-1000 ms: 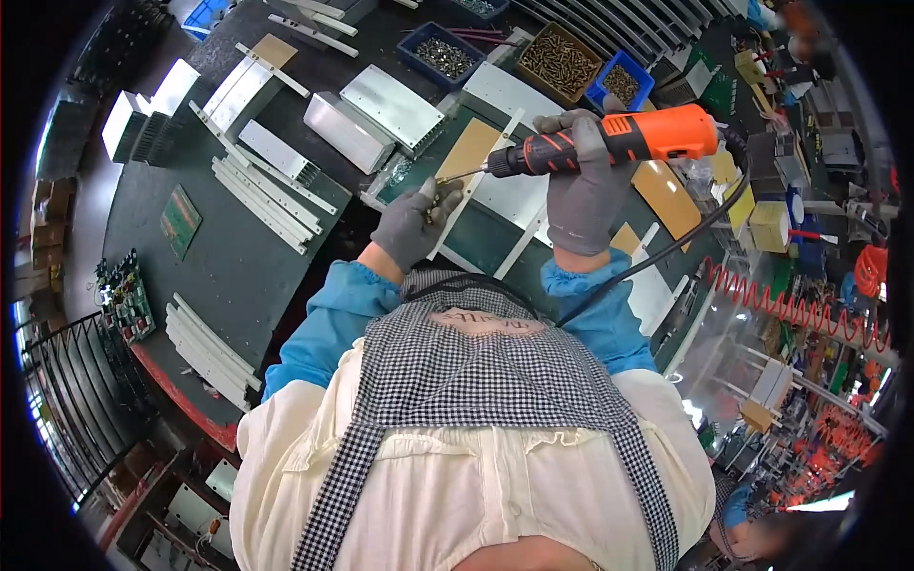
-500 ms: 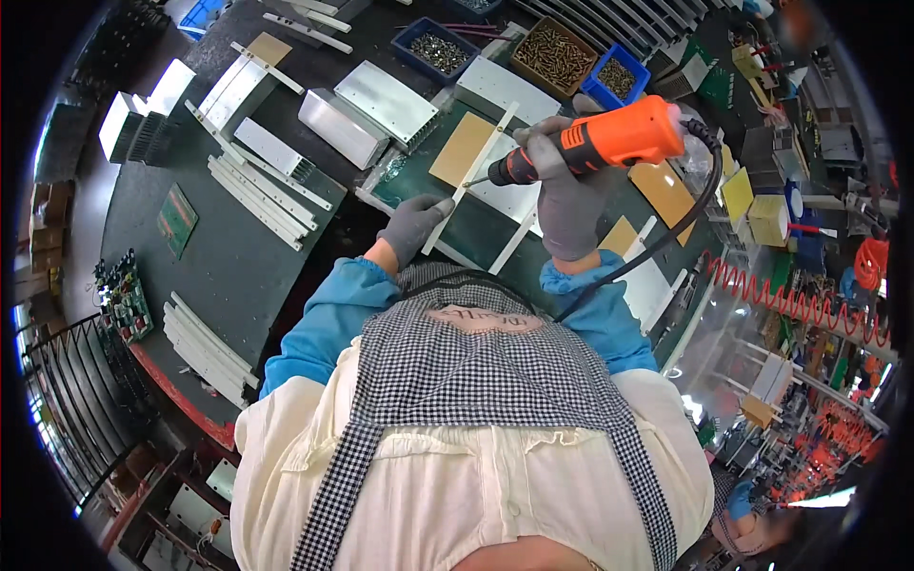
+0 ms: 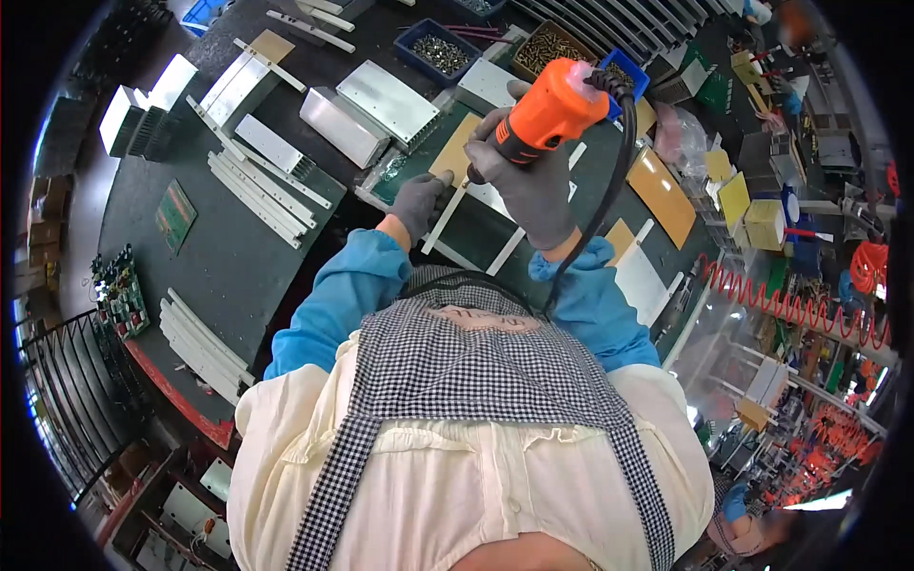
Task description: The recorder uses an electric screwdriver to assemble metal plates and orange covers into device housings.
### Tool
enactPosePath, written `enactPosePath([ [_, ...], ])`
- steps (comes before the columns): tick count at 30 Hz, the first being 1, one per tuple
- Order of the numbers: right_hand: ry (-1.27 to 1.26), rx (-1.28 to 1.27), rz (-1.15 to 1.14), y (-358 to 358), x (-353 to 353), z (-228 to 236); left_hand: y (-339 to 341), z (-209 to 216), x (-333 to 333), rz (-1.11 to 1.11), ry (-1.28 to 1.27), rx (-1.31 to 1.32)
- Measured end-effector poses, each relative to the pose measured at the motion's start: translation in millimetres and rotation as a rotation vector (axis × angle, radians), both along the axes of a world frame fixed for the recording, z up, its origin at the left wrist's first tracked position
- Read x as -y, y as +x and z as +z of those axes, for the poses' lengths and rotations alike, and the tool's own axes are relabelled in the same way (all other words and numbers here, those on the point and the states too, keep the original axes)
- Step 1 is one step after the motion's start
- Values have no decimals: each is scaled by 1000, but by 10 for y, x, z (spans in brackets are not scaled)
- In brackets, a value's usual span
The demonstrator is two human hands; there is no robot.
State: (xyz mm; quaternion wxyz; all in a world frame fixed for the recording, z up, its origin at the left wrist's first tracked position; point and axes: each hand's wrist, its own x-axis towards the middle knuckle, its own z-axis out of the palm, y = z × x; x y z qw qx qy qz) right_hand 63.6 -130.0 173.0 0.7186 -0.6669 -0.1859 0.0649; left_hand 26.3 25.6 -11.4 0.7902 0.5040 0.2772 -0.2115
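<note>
The right hand [image 3: 528, 190], in a grey glove, is wrapped around the orange driver [image 3: 552, 109]. Its grip is closed on the body — the black nose angles down to a white strip [image 3: 443, 224], though the hand hides part of it. The driver's cable [image 3: 624, 162] bends down past the right wrist. The left hand [image 3: 417, 203], also gloved, has bent fingers with their tips at the same strip; whether its grip pinches anything, I cannot tell.

The strip lies on the worktop [image 3: 133, 224] in front of the person, next to a tan sheet [image 3: 453, 152], with a second strip [image 3: 506, 251] to its right. Beyond stand a blue bin [image 3: 416, 65] and a brown bin [image 3: 523, 68], both holding small metal parts. Off to the left — metal blocks [image 3: 386, 95], loose bars [image 3: 252, 198] and a green board [image 3: 176, 216].
</note>
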Motion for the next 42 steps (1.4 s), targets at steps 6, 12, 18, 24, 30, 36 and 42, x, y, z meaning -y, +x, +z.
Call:
enactPosePath([
  [6,-28,59,-20,14,5,-6,-23,-64,128,159,93,79],
  [12,-21,8,-8,-65,-6,10,-39,19,157,204,78,81],
  [18,-86,57,-6,-53,-33,-99,-46,-62,132,202,44,120],
  [24,-101,38,117,-11,51,160,65,79,-84,125,22,-67],
  [30,406,190,-276,248,366,372,304,296,-149,-49,311,-23],
  [36,295,131,-483,462,415,60,428,73,-90,-92,418,51],
  [42,285,101,-447,575,385,-102,417,42,-86,-39,313,66],
])
